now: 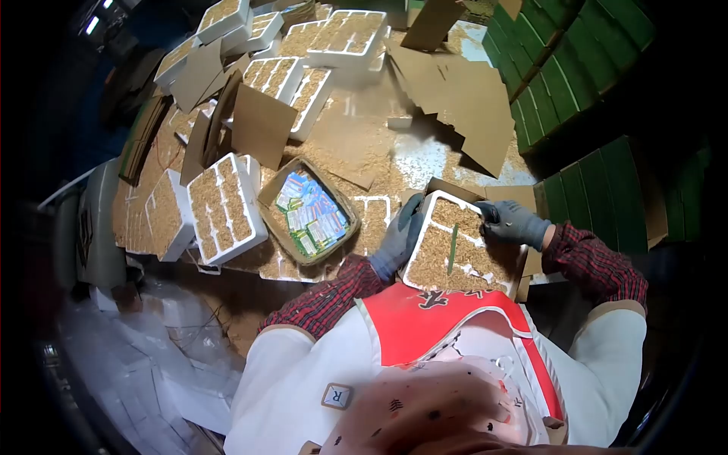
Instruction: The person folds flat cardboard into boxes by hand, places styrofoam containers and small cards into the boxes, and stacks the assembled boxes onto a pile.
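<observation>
A white foam tray (413, 271) with dividers, packed with tan shavings or husks, is right in front of me and sits in or over an open cardboard box (523, 196). A thin green strip (453, 249) lies across its filling. My left hand (402, 233), in a grey glove, is closed on the tray's left edge. On the upper right edge, my gloved right hand (517, 223) grips the tray, its fingertips partly hidden. To the left of my left hand is a brown bin (267, 199) holding many small printed packets (311, 212), mostly blue and green.
Similar filled trays (225, 208) stand at left and are stacked at the back (345, 38). Cardboard sheets (462, 98) lean across the shavings-covered table (349, 114). Green boxes (572, 68) are piled along the right. Plastic-wrapped white blocks (171, 341) sit low at left.
</observation>
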Action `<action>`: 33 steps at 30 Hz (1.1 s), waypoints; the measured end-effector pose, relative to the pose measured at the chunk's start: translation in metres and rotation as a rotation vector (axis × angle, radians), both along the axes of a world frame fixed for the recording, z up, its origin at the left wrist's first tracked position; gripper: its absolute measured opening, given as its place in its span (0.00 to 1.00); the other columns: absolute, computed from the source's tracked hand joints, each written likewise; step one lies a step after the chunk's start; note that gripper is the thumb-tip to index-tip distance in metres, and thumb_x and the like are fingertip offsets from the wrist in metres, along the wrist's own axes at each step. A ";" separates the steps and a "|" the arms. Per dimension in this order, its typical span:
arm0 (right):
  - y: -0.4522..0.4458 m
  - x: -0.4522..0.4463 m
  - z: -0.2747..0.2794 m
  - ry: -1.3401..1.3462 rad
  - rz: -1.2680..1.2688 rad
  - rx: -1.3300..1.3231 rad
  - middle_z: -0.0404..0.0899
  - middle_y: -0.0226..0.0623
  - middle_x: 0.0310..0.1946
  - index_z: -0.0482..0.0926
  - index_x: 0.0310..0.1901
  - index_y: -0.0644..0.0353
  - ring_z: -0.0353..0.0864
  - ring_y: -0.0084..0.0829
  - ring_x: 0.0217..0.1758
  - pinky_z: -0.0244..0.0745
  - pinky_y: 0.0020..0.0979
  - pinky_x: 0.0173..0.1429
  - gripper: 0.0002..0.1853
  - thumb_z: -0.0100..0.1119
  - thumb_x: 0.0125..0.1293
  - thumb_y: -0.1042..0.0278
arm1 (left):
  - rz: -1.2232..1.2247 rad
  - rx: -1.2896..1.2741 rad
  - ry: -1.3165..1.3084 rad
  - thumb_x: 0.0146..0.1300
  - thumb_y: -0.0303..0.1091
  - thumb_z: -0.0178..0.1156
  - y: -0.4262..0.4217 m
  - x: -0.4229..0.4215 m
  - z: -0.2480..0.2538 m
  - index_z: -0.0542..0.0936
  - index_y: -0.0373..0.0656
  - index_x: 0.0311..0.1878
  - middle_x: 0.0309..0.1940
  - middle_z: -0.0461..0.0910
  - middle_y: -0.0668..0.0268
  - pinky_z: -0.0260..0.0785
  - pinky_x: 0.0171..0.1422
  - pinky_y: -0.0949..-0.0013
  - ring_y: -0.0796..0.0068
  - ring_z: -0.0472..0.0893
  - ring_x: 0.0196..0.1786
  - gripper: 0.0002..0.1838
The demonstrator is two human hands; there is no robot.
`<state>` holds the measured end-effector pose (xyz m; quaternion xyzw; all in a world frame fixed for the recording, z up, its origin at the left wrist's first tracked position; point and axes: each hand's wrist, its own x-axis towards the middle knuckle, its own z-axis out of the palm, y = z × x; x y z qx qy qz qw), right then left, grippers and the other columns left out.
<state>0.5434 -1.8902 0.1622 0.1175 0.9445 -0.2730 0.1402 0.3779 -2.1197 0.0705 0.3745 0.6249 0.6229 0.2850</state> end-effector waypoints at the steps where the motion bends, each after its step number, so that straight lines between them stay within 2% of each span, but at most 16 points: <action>1: -0.013 0.003 -0.021 0.120 -0.023 0.117 0.79 0.51 0.34 0.77 0.49 0.60 0.80 0.50 0.36 0.75 0.43 0.42 0.19 0.60 0.59 0.59 | -0.006 -0.021 -0.124 0.73 0.53 0.51 -0.003 0.001 0.011 0.67 0.35 0.67 0.58 0.75 0.50 0.65 0.66 0.65 0.63 0.74 0.62 0.32; 3: -0.043 0.007 -0.031 0.231 0.057 0.477 0.79 0.48 0.38 0.71 0.53 0.68 0.81 0.48 0.40 0.75 0.42 0.41 0.24 0.57 0.60 0.60 | 0.031 -0.021 -0.130 0.72 0.49 0.53 -0.006 0.001 0.014 0.69 0.37 0.66 0.59 0.76 0.51 0.65 0.66 0.65 0.62 0.74 0.62 0.29; 8: -0.063 -0.024 -0.063 -0.354 0.019 0.737 0.82 0.43 0.36 0.74 0.52 0.63 0.85 0.41 0.37 0.79 0.40 0.37 0.23 0.60 0.58 0.59 | 0.128 -0.274 0.143 0.68 0.48 0.60 -0.052 -0.070 0.009 0.76 0.37 0.58 0.51 0.80 0.52 0.72 0.61 0.64 0.60 0.81 0.54 0.25; 11: -0.083 -0.061 0.012 -0.413 0.150 0.510 0.84 0.43 0.38 0.79 0.45 0.60 0.87 0.40 0.38 0.81 0.40 0.37 0.17 0.62 0.56 0.59 | 0.181 -0.710 0.511 0.58 0.51 0.67 -0.110 -0.137 0.030 0.77 0.39 0.54 0.44 0.81 0.52 0.73 0.57 0.62 0.58 0.82 0.50 0.29; 13: -0.096 -0.061 0.001 -0.256 0.360 0.338 0.83 0.46 0.39 0.79 0.42 0.59 0.86 0.44 0.40 0.80 0.40 0.42 0.16 0.66 0.54 0.61 | 0.234 -0.817 0.908 0.55 0.51 0.69 -0.143 -0.154 -0.014 0.76 0.46 0.57 0.44 0.81 0.55 0.71 0.58 0.58 0.54 0.81 0.48 0.30; 14: -0.103 -0.059 -0.016 -0.161 0.339 0.232 0.83 0.48 0.38 0.78 0.43 0.60 0.85 0.46 0.41 0.80 0.40 0.43 0.17 0.66 0.53 0.62 | 0.120 -1.009 0.885 0.54 0.52 0.69 -0.144 -0.156 -0.016 0.74 0.49 0.59 0.46 0.81 0.57 0.69 0.60 0.56 0.54 0.80 0.50 0.32; 18: -0.110 -0.064 -0.114 -0.109 0.238 0.111 0.81 0.55 0.34 0.76 0.45 0.65 0.82 0.52 0.45 0.78 0.43 0.46 0.21 0.69 0.53 0.62 | 0.048 -0.926 0.568 0.57 0.46 0.66 -0.139 -0.163 -0.012 0.78 0.46 0.54 0.45 0.81 0.55 0.70 0.58 0.56 0.54 0.80 0.50 0.24; 21: -0.100 -0.101 -0.042 -0.368 0.542 -0.076 0.83 0.51 0.34 0.80 0.43 0.66 0.84 0.47 0.40 0.78 0.40 0.43 0.21 0.71 0.53 0.60 | 0.222 -0.844 0.519 0.60 0.43 0.64 -0.156 -0.164 0.005 0.79 0.46 0.52 0.45 0.82 0.54 0.71 0.57 0.55 0.53 0.80 0.48 0.19; 23: -0.082 -0.163 0.023 -0.750 0.579 -0.551 0.84 0.38 0.31 0.84 0.41 0.65 0.82 0.22 0.33 0.78 0.28 0.38 0.16 0.65 0.63 0.58 | 0.331 -0.848 0.592 0.62 0.43 0.61 -0.168 -0.168 -0.017 0.81 0.43 0.51 0.42 0.83 0.53 0.72 0.56 0.55 0.52 0.81 0.48 0.18; 24: -0.076 -0.190 0.049 -0.754 0.441 -0.663 0.84 0.35 0.30 0.83 0.42 0.65 0.81 0.20 0.29 0.77 0.23 0.34 0.15 0.62 0.66 0.59 | 0.341 -0.841 0.532 0.63 0.43 0.60 -0.172 -0.172 -0.026 0.80 0.42 0.51 0.45 0.82 0.52 0.71 0.58 0.56 0.51 0.80 0.50 0.19; 25: -0.052 -0.204 0.020 -0.378 0.153 -0.983 0.84 0.33 0.30 0.83 0.44 0.64 0.80 0.19 0.29 0.76 0.23 0.33 0.15 0.61 0.67 0.60 | 0.348 -0.840 0.471 0.64 0.43 0.59 -0.176 -0.173 -0.032 0.79 0.40 0.52 0.48 0.81 0.52 0.71 0.60 0.56 0.51 0.79 0.52 0.19; 27: -0.032 -0.267 0.003 -0.106 -0.127 -0.443 0.84 0.45 0.45 0.80 0.52 0.66 0.85 0.32 0.46 0.79 0.30 0.48 0.28 0.64 0.62 0.48 | 0.401 -0.723 0.575 0.63 0.39 0.60 -0.172 -0.164 -0.002 0.76 0.40 0.56 0.59 0.75 0.51 0.65 0.67 0.53 0.49 0.73 0.62 0.20; 28: 0.002 -0.297 -0.079 0.182 -0.131 0.029 0.79 0.56 0.54 0.76 0.56 0.71 0.80 0.47 0.57 0.74 0.38 0.60 0.41 0.64 0.56 0.36 | 0.425 -0.615 0.711 0.63 0.37 0.60 -0.171 -0.163 0.000 0.75 0.39 0.56 0.61 0.73 0.51 0.64 0.68 0.52 0.49 0.71 0.64 0.20; 29: 0.010 -0.316 -0.101 -0.065 -0.225 0.125 0.75 0.62 0.57 0.72 0.58 0.75 0.74 0.53 0.63 0.69 0.41 0.65 0.50 0.63 0.51 0.29 | 0.451 -0.501 0.845 0.63 0.36 0.61 -0.170 -0.162 0.003 0.74 0.39 0.57 0.64 0.71 0.51 0.62 0.70 0.51 0.49 0.70 0.66 0.21; 31: 0.013 -0.342 -0.154 -0.135 -0.300 0.204 0.79 0.60 0.51 0.78 0.53 0.71 0.80 0.50 0.57 0.73 0.37 0.61 0.43 0.67 0.49 0.34 | 0.463 -0.514 0.810 0.61 0.30 0.62 -0.172 -0.154 0.011 0.71 0.39 0.60 0.66 0.70 0.52 0.60 0.71 0.48 0.47 0.68 0.68 0.24; 33: 0.030 -0.325 -0.155 0.086 -0.453 -0.178 0.85 0.51 0.39 0.82 0.47 0.68 0.86 0.40 0.42 0.79 0.34 0.48 0.30 0.71 0.51 0.48 | 0.472 -0.467 0.781 0.60 0.28 0.62 -0.182 -0.146 0.015 0.71 0.40 0.61 0.66 0.69 0.53 0.60 0.71 0.48 0.48 0.68 0.67 0.25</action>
